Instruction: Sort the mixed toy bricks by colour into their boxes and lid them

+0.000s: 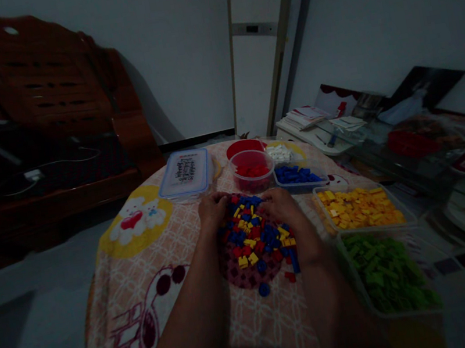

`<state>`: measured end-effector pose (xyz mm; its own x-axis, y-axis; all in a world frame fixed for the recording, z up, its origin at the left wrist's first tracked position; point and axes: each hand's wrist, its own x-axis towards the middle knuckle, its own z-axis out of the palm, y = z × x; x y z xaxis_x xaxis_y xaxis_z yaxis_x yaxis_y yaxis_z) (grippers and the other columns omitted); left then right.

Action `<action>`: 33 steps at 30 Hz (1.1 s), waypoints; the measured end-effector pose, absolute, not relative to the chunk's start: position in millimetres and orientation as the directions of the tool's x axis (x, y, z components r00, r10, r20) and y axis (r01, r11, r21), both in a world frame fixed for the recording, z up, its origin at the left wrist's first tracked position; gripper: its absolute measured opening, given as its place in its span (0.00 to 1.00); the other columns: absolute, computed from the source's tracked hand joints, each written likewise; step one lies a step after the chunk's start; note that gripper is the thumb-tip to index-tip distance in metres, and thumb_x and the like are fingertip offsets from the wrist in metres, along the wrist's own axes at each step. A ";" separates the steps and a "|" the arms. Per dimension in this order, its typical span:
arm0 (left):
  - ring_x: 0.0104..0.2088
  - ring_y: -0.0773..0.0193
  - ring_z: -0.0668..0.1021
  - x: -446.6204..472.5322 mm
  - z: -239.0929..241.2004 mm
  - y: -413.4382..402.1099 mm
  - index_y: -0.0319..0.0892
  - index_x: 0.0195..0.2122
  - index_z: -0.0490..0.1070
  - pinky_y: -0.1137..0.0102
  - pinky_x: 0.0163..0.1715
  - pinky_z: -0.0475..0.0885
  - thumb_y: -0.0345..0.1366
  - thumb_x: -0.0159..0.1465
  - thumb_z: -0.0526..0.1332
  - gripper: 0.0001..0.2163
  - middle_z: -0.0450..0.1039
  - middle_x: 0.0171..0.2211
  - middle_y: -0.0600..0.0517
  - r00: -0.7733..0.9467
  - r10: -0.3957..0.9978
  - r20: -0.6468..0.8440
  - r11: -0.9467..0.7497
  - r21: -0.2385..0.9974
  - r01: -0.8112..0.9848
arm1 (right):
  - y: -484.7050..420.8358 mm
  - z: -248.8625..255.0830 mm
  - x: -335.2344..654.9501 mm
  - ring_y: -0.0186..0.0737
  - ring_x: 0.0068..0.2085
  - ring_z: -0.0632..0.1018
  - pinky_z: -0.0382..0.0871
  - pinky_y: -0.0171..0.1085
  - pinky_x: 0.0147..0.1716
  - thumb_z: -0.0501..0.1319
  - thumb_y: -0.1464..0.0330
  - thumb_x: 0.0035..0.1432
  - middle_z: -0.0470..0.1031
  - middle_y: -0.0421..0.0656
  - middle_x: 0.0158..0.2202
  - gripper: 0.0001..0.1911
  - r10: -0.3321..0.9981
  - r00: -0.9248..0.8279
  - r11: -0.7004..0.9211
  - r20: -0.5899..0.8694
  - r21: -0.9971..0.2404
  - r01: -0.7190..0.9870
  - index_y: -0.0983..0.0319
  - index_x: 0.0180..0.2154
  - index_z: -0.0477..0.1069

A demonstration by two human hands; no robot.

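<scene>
A pile of small red, blue and yellow bricks [255, 239] lies in the middle of a round table with a patterned cloth [150, 269]. My left hand [212, 209] rests on the pile's far left edge, fingers curled down into the bricks. At the pile's far right edge my right hand [280, 204] does the same, fingers bent over the bricks. Whether either hand holds a brick is hidden. A single blue brick [264, 289] lies apart at the near edge of the pile.
Behind the pile stand a round tub of red bricks [253, 171], a tray of blue bricks [298, 175], a closed lidded box [185, 173]. At the right are trays of yellow bricks [359, 208] and green bricks [385, 274]. A dark wooden bench [40, 128] stands left.
</scene>
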<state>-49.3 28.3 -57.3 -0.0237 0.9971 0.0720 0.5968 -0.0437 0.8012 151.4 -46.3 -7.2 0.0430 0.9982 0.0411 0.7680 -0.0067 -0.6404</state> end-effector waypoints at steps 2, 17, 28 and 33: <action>0.39 0.60 0.81 -49.1 -56.1 27.9 0.44 0.40 0.82 0.71 0.37 0.71 0.37 0.61 0.59 0.13 0.83 0.38 0.51 -0.025 0.998 0.064 -0.036 0.799 0.600 | -43.4 -7.4 156.3 0.37 0.28 0.77 0.69 0.33 0.29 0.62 0.70 0.54 0.79 0.43 0.28 0.10 0.974 0.210 -0.049 0.088 -0.820 0.570 0.65 0.37 0.78; 0.40 0.60 0.81 -49.0 -56.2 28.1 0.43 0.41 0.82 0.71 0.38 0.72 0.37 0.61 0.59 0.13 0.83 0.40 0.50 -0.032 0.997 0.066 -0.032 0.789 0.614 | -47.5 -1.6 188.3 0.32 0.19 0.72 0.64 0.29 0.16 0.60 0.67 0.53 0.74 0.38 0.22 0.11 0.849 0.527 -0.110 0.038 -0.963 0.246 0.65 0.37 0.76; 0.39 0.60 0.81 -48.3 -59.8 30.0 0.45 0.40 0.82 0.71 0.39 0.72 0.38 0.60 0.58 0.13 0.83 0.38 0.51 -0.038 0.996 0.075 -0.038 0.803 0.595 | -55.6 2.0 142.4 0.36 0.34 0.76 0.65 0.32 0.32 0.68 0.69 0.46 0.80 0.39 0.32 0.07 0.990 -0.126 0.070 -0.062 -0.564 0.823 0.61 0.32 0.80; 0.37 0.60 0.81 -48.8 -54.2 26.5 0.43 0.40 0.82 0.70 0.38 0.72 0.38 0.61 0.58 0.14 0.83 0.37 0.50 -0.016 0.998 0.062 -0.040 0.802 0.596 | -49.1 -7.7 141.1 0.35 0.31 0.74 0.61 0.32 0.30 0.68 0.66 0.49 0.80 0.40 0.31 0.06 0.980 -0.168 0.097 -0.110 -0.470 0.877 0.60 0.32 0.81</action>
<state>-48.8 26.5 -54.2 -0.0162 0.9980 0.0615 0.5961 -0.0398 0.8019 141.1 -49.1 -7.7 -0.1676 0.9797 -0.1101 0.8771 0.0972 -0.4704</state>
